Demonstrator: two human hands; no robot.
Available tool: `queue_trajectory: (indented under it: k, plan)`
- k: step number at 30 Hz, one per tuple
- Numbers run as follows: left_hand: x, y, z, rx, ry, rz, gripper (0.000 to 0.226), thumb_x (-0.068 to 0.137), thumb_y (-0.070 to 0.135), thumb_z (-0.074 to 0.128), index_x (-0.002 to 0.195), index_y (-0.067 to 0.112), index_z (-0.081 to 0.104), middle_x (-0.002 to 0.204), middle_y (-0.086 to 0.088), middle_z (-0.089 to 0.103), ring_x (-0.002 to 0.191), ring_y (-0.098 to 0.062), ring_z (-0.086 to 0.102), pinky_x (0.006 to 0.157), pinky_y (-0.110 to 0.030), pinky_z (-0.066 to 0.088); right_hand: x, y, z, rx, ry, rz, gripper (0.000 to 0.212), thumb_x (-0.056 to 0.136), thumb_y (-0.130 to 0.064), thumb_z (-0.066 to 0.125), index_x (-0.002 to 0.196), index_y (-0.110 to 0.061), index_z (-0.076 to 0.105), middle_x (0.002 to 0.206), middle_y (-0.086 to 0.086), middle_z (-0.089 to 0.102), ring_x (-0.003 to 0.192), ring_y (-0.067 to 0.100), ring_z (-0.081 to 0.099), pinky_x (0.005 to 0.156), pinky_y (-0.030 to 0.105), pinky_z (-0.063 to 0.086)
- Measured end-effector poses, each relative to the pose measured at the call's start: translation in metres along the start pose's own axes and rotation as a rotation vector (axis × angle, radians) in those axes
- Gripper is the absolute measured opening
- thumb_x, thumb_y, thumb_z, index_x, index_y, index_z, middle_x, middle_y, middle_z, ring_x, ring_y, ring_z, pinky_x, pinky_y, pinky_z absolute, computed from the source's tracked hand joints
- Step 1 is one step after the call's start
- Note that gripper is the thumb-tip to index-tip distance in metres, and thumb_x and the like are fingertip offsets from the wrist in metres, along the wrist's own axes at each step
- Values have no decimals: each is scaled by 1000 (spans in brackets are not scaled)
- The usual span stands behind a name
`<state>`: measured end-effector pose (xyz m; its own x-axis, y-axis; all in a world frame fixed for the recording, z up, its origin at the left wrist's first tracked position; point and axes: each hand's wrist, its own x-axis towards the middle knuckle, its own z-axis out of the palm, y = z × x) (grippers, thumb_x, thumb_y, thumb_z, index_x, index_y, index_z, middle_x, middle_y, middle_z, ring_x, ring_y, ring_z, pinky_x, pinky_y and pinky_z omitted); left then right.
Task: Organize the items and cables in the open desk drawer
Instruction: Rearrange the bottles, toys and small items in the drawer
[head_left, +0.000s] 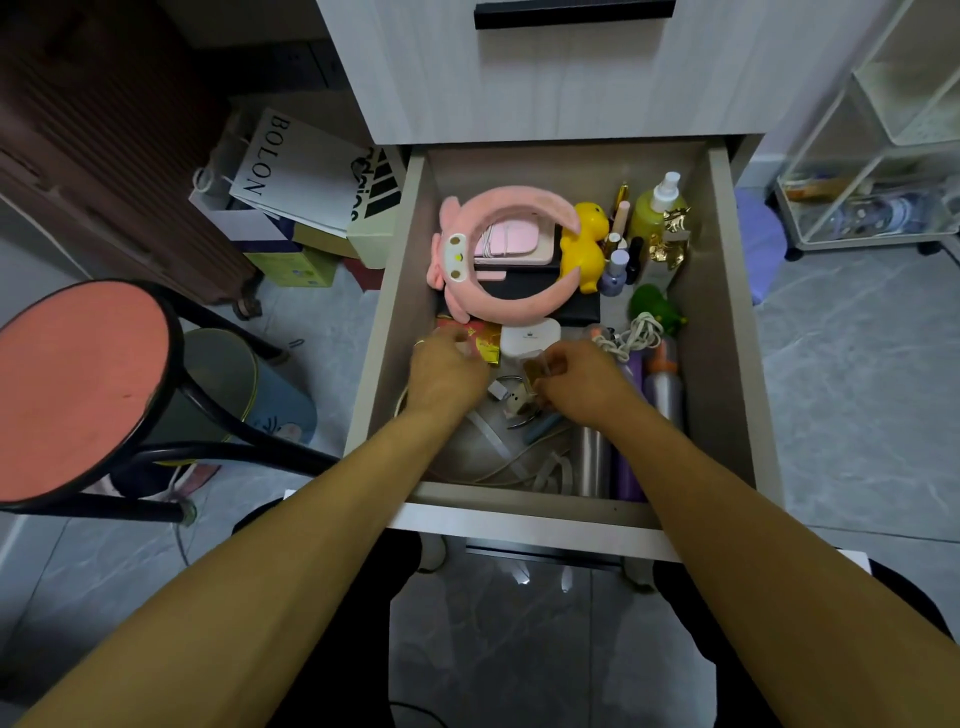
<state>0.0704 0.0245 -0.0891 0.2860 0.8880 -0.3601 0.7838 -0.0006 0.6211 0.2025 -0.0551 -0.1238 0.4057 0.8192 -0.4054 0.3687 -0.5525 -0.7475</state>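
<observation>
Drawer (387, 332): plush headband (498, 249), coiled cable (631, 335).

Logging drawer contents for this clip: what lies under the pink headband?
Inside the headband loop sits a pink case with a white cable, on a beige item, above a black box. What the band itself covers cannot be seen.

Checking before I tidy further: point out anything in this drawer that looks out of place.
A loose white cable lies tangled over the bottle tops by the right wall, and a yellow duck toy sits among the cosmetics bottles. No spills or damage visible.
</observation>
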Motion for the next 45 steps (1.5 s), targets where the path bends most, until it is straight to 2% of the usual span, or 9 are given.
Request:
queue_trajectory:
  k: [2, 6, 19, 22, 26, 30, 37, 40, 45]
  plan:
    - [1, -6, 2, 304, -69, 224, 42, 91, 21, 63, 130, 13, 50, 131, -11, 48, 118, -31, 49, 103, -40, 39, 0, 0, 1, 26, -3, 0, 7, 84, -7, 62, 86, -1, 66, 84, 16, 70, 84, 31, 67, 82, 48, 55]
    - [6, -18, 10, 840, -138, 284, 68, 87, 29, 65, 143, 11, 32, 146, -21, 28, 125, -37, 43, 102, -45, 41, 1, 3, 2, 73, -7, 30, 9, 81, -7, 61, 85, -1, 65, 81, 19, 70, 81, 35, 68, 78, 54, 55]
    - [16, -22, 3, 1157, -154, 377, 64, 97, 37, 47, 149, 6, 27, 158, -20, 15, 136, -35, 33, 110, -43, 31, -5, -6, -1, 235, -38, 113, 9, 85, -2, 61, 90, 5, 64, 89, 29, 68, 79, 36, 70, 80, 55, 56]
    - [16, -20, 0, 1069, -126, 412, 58, 94, 37, 52, 143, 9, 37, 152, -19, 27, 130, -33, 40, 106, -42, 36, -6, -11, -5, 327, -73, 169, 14, 84, 11, 56, 86, 0, 62, 95, 31, 65, 70, 27, 69, 75, 43, 60]
    - [14, -15, -4, 666, -158, 438, 35, 94, 30, 56, 126, 16, 55, 129, -8, 52, 111, -24, 53, 90, -35, 47, -8, -17, -9, 425, -118, 249, 25, 88, 10, 58, 113, 9, 56, 102, 31, 64, 69, 26, 69, 58, 27, 60]
    - [11, 0, -8, -133, -368, 48, 20, 97, 21, 53, 112, 18, 67, 103, -2, 69, 89, -16, 66, 73, -27, 54, -11, -22, -7, 510, -138, 251, 30, 89, 1, 63, 116, 7, 51, 97, 27, 69, 69, 27, 70, 53, 28, 59]
    - [8, 1, 0, -624, -394, -370, 24, 95, 9, 57, 119, 3, 57, 97, -14, 68, 79, -19, 66, 70, -30, 57, -8, -14, -2, 331, -58, 171, 25, 90, -10, 67, 111, -1, 58, 82, 16, 70, 69, 26, 71, 68, 38, 61]
    - [15, -2, 0, -711, -286, -472, 24, 98, 10, 53, 121, 2, 54, 85, -12, 64, 71, -18, 63, 64, -28, 56, -4, -10, 1, 237, -15, 145, 27, 89, -13, 68, 112, -4, 59, 85, 16, 69, 75, 28, 71, 76, 45, 60]
    - [24, 6, 2, -517, -199, -446, 27, 104, 15, 43, 115, -5, 56, 72, -13, 58, 59, -19, 59, 40, -21, 49, -5, -12, 2, 186, -29, 115, 25, 90, -17, 63, 112, -12, 52, 81, 16, 69, 76, 31, 69, 75, 47, 59]
